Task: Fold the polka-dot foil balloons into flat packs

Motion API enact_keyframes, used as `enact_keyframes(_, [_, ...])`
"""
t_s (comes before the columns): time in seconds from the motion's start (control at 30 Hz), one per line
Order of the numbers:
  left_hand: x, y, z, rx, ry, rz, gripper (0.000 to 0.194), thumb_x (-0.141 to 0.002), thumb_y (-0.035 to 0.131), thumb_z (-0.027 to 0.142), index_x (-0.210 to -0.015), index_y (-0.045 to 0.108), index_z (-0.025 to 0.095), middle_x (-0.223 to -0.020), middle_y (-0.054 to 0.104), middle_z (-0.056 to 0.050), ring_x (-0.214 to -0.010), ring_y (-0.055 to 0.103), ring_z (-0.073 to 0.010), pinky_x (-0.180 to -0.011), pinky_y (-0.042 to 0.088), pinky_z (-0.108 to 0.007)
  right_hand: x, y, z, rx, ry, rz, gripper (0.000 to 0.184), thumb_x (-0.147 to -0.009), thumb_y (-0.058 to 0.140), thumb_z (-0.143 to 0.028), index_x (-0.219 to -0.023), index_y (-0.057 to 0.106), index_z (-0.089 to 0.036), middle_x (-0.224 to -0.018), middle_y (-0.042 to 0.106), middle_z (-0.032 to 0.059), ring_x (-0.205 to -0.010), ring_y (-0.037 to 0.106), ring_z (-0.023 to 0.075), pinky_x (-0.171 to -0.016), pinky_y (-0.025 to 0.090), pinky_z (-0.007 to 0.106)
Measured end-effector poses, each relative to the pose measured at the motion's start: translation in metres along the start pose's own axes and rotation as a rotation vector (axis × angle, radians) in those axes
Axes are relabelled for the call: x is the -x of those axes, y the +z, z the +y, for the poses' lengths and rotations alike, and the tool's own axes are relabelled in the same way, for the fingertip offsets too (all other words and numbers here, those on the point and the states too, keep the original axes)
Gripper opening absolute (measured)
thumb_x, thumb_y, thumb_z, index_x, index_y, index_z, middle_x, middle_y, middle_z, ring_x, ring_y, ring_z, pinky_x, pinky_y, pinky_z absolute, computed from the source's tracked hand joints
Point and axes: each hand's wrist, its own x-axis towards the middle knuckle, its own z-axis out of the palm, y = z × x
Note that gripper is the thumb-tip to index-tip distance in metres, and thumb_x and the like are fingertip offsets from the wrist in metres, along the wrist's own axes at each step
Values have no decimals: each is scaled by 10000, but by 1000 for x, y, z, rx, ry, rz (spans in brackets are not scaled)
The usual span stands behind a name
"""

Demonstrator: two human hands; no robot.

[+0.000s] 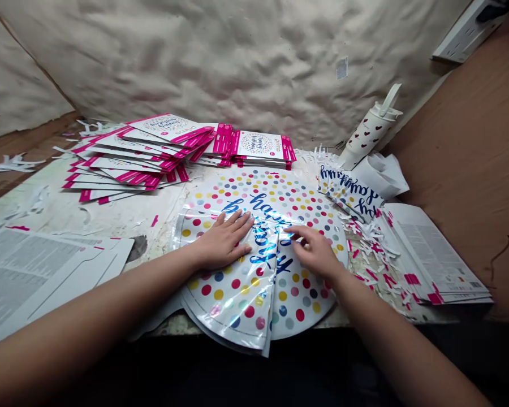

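Observation:
A round foil balloon (301, 311) lies on the table in front of me, white with coloured dots and blue "happy birthday" lettering. Part of it is folded over, and a straight edge runs down its middle to the front. More dotted foil lies beneath and behind the fold. My left hand (224, 240) rests flat on the folded layer, fingers spread. To the right of the straight edge, my right hand (316, 249) touches the foil with its index fingertip. Its other fingers are loosely curled, and a gap shows between thumb and index finger.
Stacks of pink-and-white packets (152, 152) stand at the back left, with a smaller stack (261, 146) beside them. Printed card sleeves (436, 249) lie right, more printed sheets (29, 277) left. A heart-patterned tumbler (367, 135), folded foil pieces (352, 195) and paper shreds (377, 254) are at right.

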Motion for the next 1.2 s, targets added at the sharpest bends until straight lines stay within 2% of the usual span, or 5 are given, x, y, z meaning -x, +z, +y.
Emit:
enact_keyframes(0.3, [3, 1, 4, 8, -82, 14, 717, -895, 202, 583, -1435, 134, 117, -1500, 90, -106, -1381, 60, -263, -1101, 51, -467, -48, 22, 4, 203, 110, 5, 153, -752, 521, -154, -779, 666, -195, -816, 640, 41, -840, 593, 197, -846, 465, 358])
enact_keyframes(0.57, [4, 5, 6, 0, -121, 50, 695, -881, 239, 600, -1438, 143, 196, -1502, 95, -119, -1377, 63, -294, -1076, 90, -513, -5, 1, 3, 432, -281, -253, 585, -722, 552, -13, -1155, 574, -406, -1480, 246, -41, -1382, 68, 287, -1057, 94, 613])
enact_keyframes(0.7, [1, -4, 10, 13, -114, 14, 717, -885, 243, 586, -1438, 133, 144, -1497, 73, -148, -1374, 41, -316, -1068, 85, -535, 46, -16, -6, 226, -426, -522, 531, -690, 618, -56, -1087, 620, -407, -1447, 318, -42, -1366, 167, 277, -1051, 219, 570])
enact_keyframes(0.9, [-20, -7, 29, 18, 350, 2, 560, -921, 295, 449, -1425, 210, 219, -1498, 164, -52, -1382, 65, -257, -1095, 46, -466, 69, 4, 7, 259, -113, -37, 578, -759, 622, -307, -1300, 440, -220, -1410, 365, 122, -1353, 222, 278, -1048, 312, 515])
enact_keyframes(1.2, [-30, 6, 44, 21, 240, 34, 602, -900, 326, 500, -1425, 211, 227, -1500, 140, -89, -1379, 64, -289, -1078, 57, -505, 49, 22, 8, 221, -685, -244, 340, -896, 396, -140, -1191, 549, -213, -1225, 590, 71, -1215, 469, 165, -1055, 321, 394])
